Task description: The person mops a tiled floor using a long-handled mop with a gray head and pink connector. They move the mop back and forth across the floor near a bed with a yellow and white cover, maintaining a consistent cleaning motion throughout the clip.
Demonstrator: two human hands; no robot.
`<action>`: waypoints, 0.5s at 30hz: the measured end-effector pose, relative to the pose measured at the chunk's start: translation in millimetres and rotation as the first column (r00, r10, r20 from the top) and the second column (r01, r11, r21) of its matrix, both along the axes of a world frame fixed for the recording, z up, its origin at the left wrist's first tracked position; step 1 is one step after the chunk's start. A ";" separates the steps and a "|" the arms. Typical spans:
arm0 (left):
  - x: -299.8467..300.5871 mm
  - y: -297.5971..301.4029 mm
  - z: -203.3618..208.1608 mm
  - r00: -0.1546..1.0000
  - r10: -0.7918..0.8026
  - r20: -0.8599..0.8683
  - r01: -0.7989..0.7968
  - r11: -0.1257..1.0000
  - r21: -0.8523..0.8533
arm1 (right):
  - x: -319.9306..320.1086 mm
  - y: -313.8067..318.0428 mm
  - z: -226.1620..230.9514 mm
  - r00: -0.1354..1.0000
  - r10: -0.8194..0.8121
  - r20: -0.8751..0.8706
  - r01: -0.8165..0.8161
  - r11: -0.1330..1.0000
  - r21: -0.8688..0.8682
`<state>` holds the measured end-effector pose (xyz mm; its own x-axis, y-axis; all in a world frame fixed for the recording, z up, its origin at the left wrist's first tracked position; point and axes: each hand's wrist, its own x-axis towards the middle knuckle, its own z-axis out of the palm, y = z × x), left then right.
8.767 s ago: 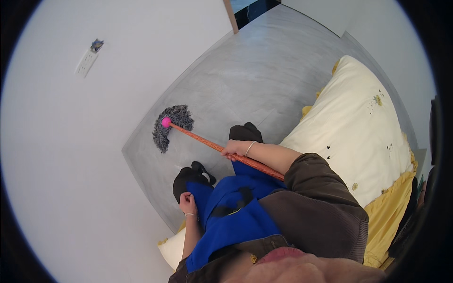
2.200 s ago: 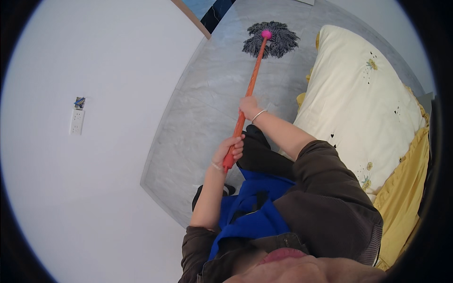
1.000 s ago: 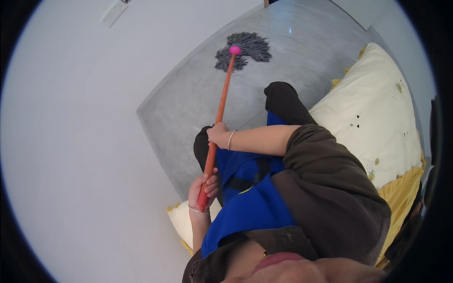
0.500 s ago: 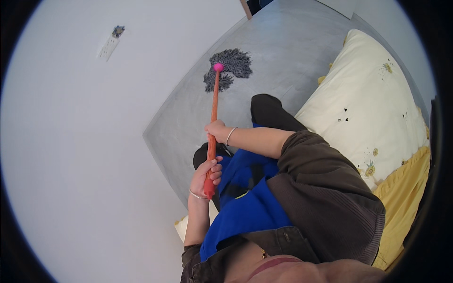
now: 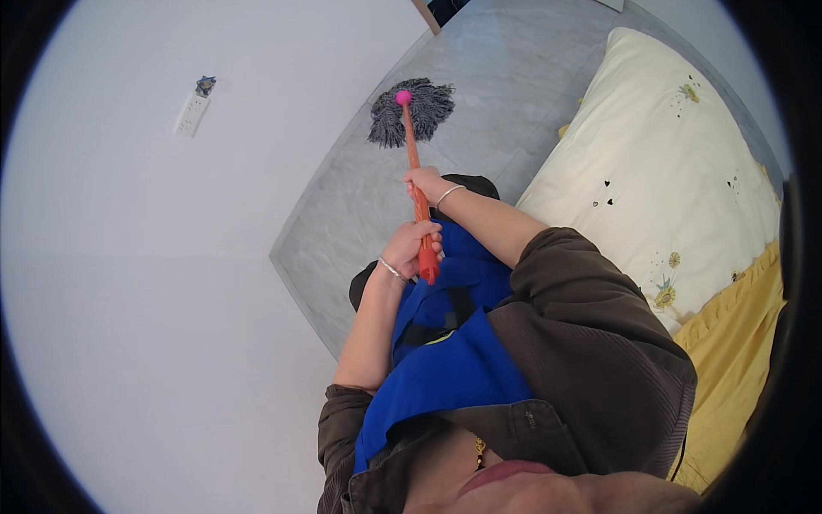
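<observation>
A mop (image 5: pixel 413 146) with an orange handle stretches away from me to its dark grey string head (image 5: pixel 432 107), which lies spread on the grey floor. A pink ball joint joins handle and head. My left hand (image 5: pixel 413 248) is closed round the handle near its red end cap, with a bracelet at the wrist. Farther up the handle, my right hand (image 5: pixel 424 184) is wrapped round it too, below the bare orange stretch. Both arms reach forward over my blue apron (image 5: pixel 462 360).
A bed with a cream, flower-patterned cover (image 5: pixel 651 180) and yellow ruffled skirt (image 5: pixel 732 334) stands on the right. Along the left runs a white wall (image 5: pixel 154 300), with a power strip (image 5: pixel 191 115) on it. A door frame edge (image 5: pixel 425 15) shows at the far end.
Both hands and the mop handle have moved forward and to the right. The mop head has shifted slightly farther off, and its strings have bunched differently. The view has tilted a little.
</observation>
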<state>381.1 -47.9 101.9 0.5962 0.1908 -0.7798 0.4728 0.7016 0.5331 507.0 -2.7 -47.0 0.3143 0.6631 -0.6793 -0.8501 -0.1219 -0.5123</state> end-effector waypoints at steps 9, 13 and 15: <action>44.1 -41.0 7.6 0.989 -0.143 0.035 0.143 0.990 -0.004 | 47.4 -63.8 20.2 0.995 -0.099 -0.013 0.099 0.995 -0.004; 52.2 -50.7 6.9 0.975 -0.220 0.040 0.221 0.975 -0.019 | 59.0 -84.7 17.2 0.989 -0.128 0.077 0.133 0.990 -0.055; 64.3 -53.4 3.2 0.963 -0.248 0.108 0.254 0.966 -0.049 | 72.9 -98.5 21.5 0.978 -0.132 0.158 0.148 0.984 -0.096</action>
